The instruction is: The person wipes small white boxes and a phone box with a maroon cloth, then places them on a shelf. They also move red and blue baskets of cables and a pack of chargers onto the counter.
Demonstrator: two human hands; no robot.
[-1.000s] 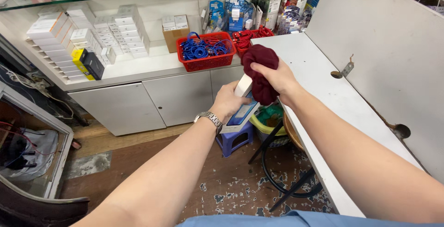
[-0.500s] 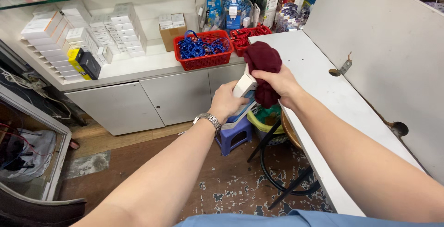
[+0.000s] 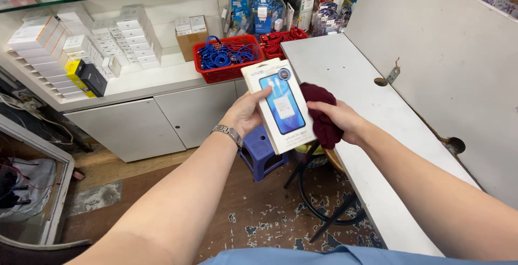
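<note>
the left hand is gripping a flat white cardboard box with a blue front panel, holding it up tilted over the floor beside the long white tabletop. the right hand is closing around a bunched dark red cloth, which is touching the box's right edge.

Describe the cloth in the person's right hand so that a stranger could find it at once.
Start at the long white counter on the right. Over its near edge, the right hand grips a dark maroon cloth beside the flat white box; it is the only soft, crumpled thing there.
</note>
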